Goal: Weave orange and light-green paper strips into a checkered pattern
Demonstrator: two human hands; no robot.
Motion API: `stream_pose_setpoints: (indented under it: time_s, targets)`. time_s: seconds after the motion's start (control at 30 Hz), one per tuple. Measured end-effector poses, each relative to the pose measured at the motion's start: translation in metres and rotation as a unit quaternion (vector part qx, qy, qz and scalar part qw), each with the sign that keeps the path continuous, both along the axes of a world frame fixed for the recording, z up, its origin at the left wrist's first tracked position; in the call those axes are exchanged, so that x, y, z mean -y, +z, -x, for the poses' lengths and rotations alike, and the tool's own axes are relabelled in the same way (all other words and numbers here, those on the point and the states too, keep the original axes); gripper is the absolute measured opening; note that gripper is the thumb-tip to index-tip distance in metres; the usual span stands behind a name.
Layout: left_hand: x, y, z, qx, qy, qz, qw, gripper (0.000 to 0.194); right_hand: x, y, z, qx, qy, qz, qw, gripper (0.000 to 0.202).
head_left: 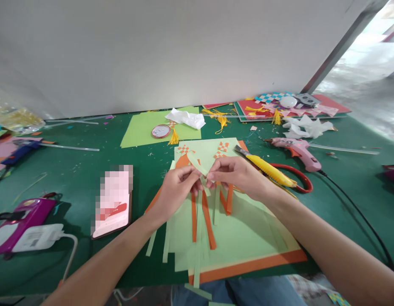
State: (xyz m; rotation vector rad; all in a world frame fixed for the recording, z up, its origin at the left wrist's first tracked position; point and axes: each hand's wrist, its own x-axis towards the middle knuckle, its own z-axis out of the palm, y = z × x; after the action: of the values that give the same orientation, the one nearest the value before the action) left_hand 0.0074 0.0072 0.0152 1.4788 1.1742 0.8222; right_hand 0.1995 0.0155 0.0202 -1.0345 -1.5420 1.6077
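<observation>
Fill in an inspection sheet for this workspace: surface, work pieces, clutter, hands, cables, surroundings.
Surface: green tabletop, littered with small scraps.
Work pieces: pale green strip held above pale green sheets; orange paper strips and woven checkered pieces around it.
Clutter: yellow box cutter, pink glue gun, phone, crumpled white tissue.
Hands: left hand and right hand both pinching the pale green strip; exact fingertip contact partly hidden.
Cables: black cord from the glue gun; white cable from a white charger at left.
Surroundings: pale grey panel behind the tabletop; co-workers: nothing seen.
</observation>
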Motion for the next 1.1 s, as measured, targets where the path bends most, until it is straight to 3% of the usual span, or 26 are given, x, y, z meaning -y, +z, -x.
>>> stream_pose_setpoints:
  time_s: [0.13, 0.53, 0.73, 0.9, 1.0, 1.1]
  targets:
    - [0.000, -0.002, 0.001, 0.008, 0.006, 0.005, 1.000, 0.025, -0.001, -0.003, 0.001, 0.060, -0.024, -0.052, 0.997, 0.021]
    - [-0.002, -0.004, 0.001, 0.071, 0.009, 0.022, 0.997, 0.024, 0.000, -0.007, 0.008, 0.043, -0.015, 0.022, 0.999, 0.026]
    - [-0.004, -0.003, 0.001, 0.097, 0.024, 0.051, 0.994, 0.023, -0.001, -0.011, 0.006, 0.078, 0.009, -0.004, 0.997, 0.025]
    - [-0.003, -0.001, 0.001, 0.109, 0.023, 0.047, 0.993, 0.024, -0.001, -0.007, 0.003, 0.104, -0.009, -0.067, 0.992, 0.022]
    - [-0.002, -0.004, 0.000, 0.106, 0.062, -0.021, 0.992, 0.019, -0.001, -0.005, 0.002, 0.146, -0.030, -0.083, 0.985, 0.021]
    - [-0.002, -0.007, 0.000, 0.038, 0.122, -0.186, 0.974, 0.033, 0.000, -0.007, 0.001, 0.237, -0.069, -0.151, 0.957, 0.016]
